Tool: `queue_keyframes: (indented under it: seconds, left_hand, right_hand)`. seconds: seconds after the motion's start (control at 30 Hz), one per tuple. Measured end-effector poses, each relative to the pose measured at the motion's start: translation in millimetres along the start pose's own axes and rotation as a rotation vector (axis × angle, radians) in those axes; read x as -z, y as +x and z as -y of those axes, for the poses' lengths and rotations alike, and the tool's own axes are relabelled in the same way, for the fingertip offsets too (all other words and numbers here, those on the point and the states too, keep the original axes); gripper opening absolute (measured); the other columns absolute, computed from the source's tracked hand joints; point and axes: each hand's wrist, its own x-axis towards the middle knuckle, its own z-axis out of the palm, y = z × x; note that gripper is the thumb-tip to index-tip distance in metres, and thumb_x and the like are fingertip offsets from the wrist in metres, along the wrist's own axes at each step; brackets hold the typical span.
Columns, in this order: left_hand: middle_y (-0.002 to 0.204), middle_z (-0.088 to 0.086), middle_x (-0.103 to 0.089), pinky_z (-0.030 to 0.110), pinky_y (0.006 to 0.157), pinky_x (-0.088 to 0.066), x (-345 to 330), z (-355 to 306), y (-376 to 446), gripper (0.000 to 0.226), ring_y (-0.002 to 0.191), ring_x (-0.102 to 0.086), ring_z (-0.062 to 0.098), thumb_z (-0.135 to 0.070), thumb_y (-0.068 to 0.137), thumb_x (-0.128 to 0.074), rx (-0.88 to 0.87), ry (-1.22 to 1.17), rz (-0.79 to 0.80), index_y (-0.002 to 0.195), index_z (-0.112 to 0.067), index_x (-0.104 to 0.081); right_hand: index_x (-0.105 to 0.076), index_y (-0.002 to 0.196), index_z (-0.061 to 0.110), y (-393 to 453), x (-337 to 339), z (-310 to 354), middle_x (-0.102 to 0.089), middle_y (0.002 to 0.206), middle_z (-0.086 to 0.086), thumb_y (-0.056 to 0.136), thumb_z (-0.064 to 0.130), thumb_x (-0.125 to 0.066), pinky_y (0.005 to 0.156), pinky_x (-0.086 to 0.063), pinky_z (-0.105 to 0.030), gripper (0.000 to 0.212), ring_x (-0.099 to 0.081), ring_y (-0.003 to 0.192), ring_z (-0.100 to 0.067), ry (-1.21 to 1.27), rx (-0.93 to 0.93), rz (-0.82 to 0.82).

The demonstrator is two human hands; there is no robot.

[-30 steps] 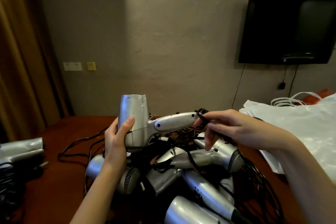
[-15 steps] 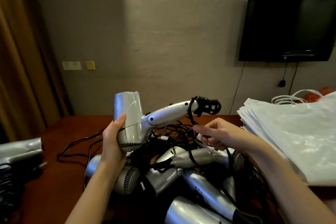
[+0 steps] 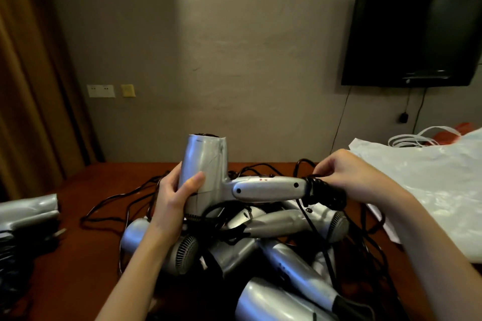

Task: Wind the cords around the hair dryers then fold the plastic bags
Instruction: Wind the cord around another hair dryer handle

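Note:
My left hand [image 3: 174,195] grips the barrel of a silver hair dryer [image 3: 208,172], held with its nozzle up and its handle pointing right. A black cord [image 3: 324,191] is coiled around the end of that handle. My right hand [image 3: 347,174] pinches the cord just above the coils. Below both hands lies a pile of several silver hair dryers [image 3: 287,247] tangled in loose black cords. A stack of white plastic bags [image 3: 430,190] lies at the right.
Everything sits on a dark red table [image 3: 86,255]. Wound silver dryers [image 3: 28,210] lie at the left edge. A black TV [image 3: 412,34] hangs on the grey wall at the right, brown curtains [image 3: 31,73] at the left. White loops and something red lie behind the bags.
My right hand went down below the handle's end and came back up over it, adding cord to the coils. The dryer dropped slightly and its handle levelled out.

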Motion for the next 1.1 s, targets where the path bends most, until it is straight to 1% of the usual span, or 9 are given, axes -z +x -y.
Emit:
queue_keyframes:
  seconds: [0.2, 0.37, 0.5, 0.57, 0.67, 0.77, 0.83, 1.0, 1.1]
  left_hand:
    - [0.086, 0.003, -0.073, 0.024, 0.060, -0.056, -0.9, -0.3, -0.9, 0.069, 0.076, -0.069, 0.016, -0.067, 0.045, -0.081, -0.026, -0.019, -0.023, 0.096, -0.022, -0.068]
    - [0.084, 0.002, -0.073, 0.025, 0.060, -0.056, -1.5, -1.2, -1.5, 0.049, 0.076, -0.069, 0.016, -0.051, 0.059, -0.067, -0.049, -0.014, -0.016, 0.098, -0.021, -0.067]
    - [0.086, -0.002, -0.073, 0.028, 0.063, -0.055, -0.9, -1.1, -1.7, 0.047, 0.078, -0.069, 0.016, -0.053, 0.060, -0.065, -0.055, 0.040, -0.024, 0.099, -0.025, -0.066]
    - [0.087, -0.003, -0.072, 0.030, 0.066, -0.054, -0.2, -0.8, -2.0, 0.048, 0.080, -0.068, 0.016, -0.054, 0.060, -0.066, -0.061, 0.066, -0.032, 0.099, -0.026, -0.066]
    - [0.090, -0.004, -0.072, 0.032, 0.069, -0.055, -0.2, -0.6, -2.7, 0.049, 0.084, -0.068, 0.017, -0.055, 0.061, -0.065, -0.086, 0.099, -0.030, 0.102, -0.028, -0.066]
    - [0.091, -0.008, -0.071, 0.030, 0.071, -0.054, -1.4, -1.8, -3.8, 0.047, 0.086, -0.067, 0.013, -0.056, 0.063, -0.065, -0.118, 0.123, -0.039, 0.103, -0.031, -0.064]
    - [0.092, -0.009, -0.070, 0.037, 0.074, -0.053, -1.3, -1.8, -4.6, 0.046, 0.087, -0.066, 0.013, -0.056, 0.065, -0.064, -0.143, 0.149, -0.053, 0.104, -0.031, -0.064]
    - [0.087, -0.015, -0.069, 0.024, 0.067, -0.053, -1.6, -1.5, -5.3, 0.049, 0.079, -0.064, 0.004, -0.058, 0.065, -0.062, -0.175, 0.153, -0.137, 0.104, -0.028, -0.062]
    - [0.083, -0.012, -0.069, 0.023, 0.061, -0.053, -2.3, -1.8, -5.0, 0.049, 0.075, -0.064, 0.006, -0.058, 0.065, -0.062, -0.157, 0.097, -0.195, 0.102, -0.025, -0.062]
  right_hand:
    - [-0.064, 0.069, 0.006, -12.5, 8.3, 18.2, -0.057, 0.058, -0.002, 0.091, 0.010, -0.060, 0.048, -0.036, -0.017, 0.023, -0.049, 0.054, -0.010, 0.183, 0.049, 0.025]
    - [-0.061, 0.068, 0.010, -15.7, 8.4, 21.4, -0.056, 0.054, 0.004, 0.095, 0.010, -0.054, 0.042, -0.036, -0.012, 0.027, -0.048, 0.046, -0.004, 0.338, 0.013, 0.087]
    - [-0.066, 0.083, 0.010, -17.1, 11.3, 21.9, -0.064, 0.071, 0.000, 0.093, 0.012, -0.053, 0.054, -0.046, -0.013, 0.016, -0.059, 0.063, -0.006, 0.451, -0.052, 0.116]
    - [-0.067, 0.085, 0.015, -17.2, 12.1, 21.7, -0.066, 0.076, 0.003, 0.096, 0.013, -0.052, 0.063, -0.048, -0.016, 0.018, -0.061, 0.071, -0.006, 0.246, -0.010, 0.059]
    - [-0.069, 0.084, 0.025, -18.9, 9.7, 29.3, -0.069, 0.081, 0.008, 0.095, 0.023, -0.056, 0.075, -0.049, -0.034, 0.017, -0.063, 0.081, -0.014, -0.299, 0.158, -0.187]
    - [-0.073, 0.090, 0.029, -27.3, -1.6, 47.0, -0.072, 0.087, 0.001, 0.092, 0.037, -0.058, 0.067, -0.046, -0.034, 0.018, -0.064, 0.087, -0.027, -0.642, 0.112, -0.417]
    - [-0.072, 0.088, 0.026, -28.1, -8.4, 54.0, -0.071, 0.085, -0.001, 0.090, 0.044, -0.058, 0.065, -0.045, -0.033, 0.023, -0.064, 0.084, -0.028, -0.687, 0.067, -0.477]
    - [-0.067, 0.093, 0.013, -24.5, -3.7, 53.2, -0.064, 0.058, 0.002, 0.091, 0.019, -0.062, 0.054, -0.046, -0.030, 0.008, -0.054, 0.048, -0.010, -0.016, 0.059, -0.223]
    - [-0.058, 0.109, 0.001, -23.3, -8.2, 55.9, -0.066, 0.063, -0.006, 0.094, -0.002, -0.052, 0.049, -0.046, -0.020, 0.016, -0.055, 0.046, -0.011, 0.362, 0.111, -0.125]
